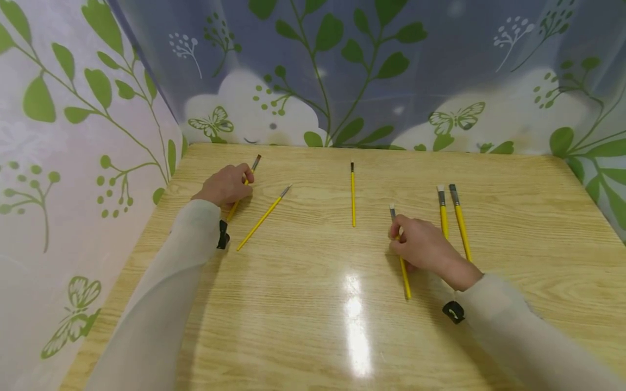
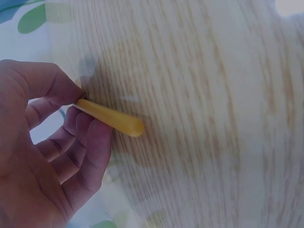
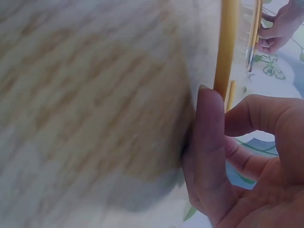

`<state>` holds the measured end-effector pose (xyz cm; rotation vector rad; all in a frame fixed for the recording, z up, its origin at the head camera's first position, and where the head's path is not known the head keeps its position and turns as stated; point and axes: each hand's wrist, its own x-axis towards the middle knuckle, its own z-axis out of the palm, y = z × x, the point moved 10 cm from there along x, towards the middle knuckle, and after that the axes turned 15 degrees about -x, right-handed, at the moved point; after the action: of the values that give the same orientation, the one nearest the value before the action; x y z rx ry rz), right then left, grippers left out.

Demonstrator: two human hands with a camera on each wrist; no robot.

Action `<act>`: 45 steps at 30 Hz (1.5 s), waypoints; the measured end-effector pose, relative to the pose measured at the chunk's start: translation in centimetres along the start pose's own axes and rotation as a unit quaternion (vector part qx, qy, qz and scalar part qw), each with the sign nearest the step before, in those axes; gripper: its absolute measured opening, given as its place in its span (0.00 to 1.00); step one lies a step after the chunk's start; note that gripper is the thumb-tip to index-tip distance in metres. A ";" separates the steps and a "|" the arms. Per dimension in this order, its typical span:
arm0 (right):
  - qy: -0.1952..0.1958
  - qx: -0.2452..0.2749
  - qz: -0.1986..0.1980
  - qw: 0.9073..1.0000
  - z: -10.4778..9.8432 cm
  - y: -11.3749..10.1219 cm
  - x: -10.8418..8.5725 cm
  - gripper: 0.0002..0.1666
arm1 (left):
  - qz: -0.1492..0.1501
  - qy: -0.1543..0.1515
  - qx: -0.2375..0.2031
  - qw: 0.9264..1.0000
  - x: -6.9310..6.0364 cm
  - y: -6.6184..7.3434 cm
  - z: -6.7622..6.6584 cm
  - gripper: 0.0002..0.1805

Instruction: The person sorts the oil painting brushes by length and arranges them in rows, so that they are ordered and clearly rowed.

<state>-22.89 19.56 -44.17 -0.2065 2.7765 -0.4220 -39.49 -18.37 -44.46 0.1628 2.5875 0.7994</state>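
At the table's far left, my left hand pinches a yellow-handled paintbrush with brown bristles. In the left wrist view the handle's rounded end sticks out past thumb and fingers. Just right of it lies a slim paintbrush with a pointed pale tip. My right hand pinches a white-bristled paintbrush between thumb and fingers, its handle pointing toward me. In the right wrist view this handle rises above the fingertips. Beyond that hand lie two wider paintbrushes, one white-tipped and one dark-tipped, partly hidden by it.
A thin dark-tipped paintbrush lies at the middle of the wooden table. Leaf-patterned curtains border the table's back and left side. Each wrist wears a strap with a small black device.
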 end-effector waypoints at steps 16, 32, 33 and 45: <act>0.018 -0.022 -0.015 0.999 0.1 -0.2 0.2 0.10 | -0.001 0.003 0.007 1.000 0.5 -0.4 0.1 0.17; 0.024 -0.020 -0.025 0.999 0.1 -0.3 0.1 0.10 | -0.003 -0.002 0.003 1.000 0.2 -0.2 0.1 0.18; 0.024 -0.020 -0.025 0.999 0.1 -0.3 0.0 0.10 | -0.004 -0.003 0.003 1.000 0.2 -0.2 0.1 0.18; 0.032 -0.012 -0.029 0.999 -0.3 -0.3 -0.2 0.12 | -0.006 -0.002 0.005 1.000 0.1 -0.1 0.1 0.18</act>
<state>-22.79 19.41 -43.72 -0.2853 2.8448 -0.4159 -39.57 -18.39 -44.66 0.1519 2.5868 0.7802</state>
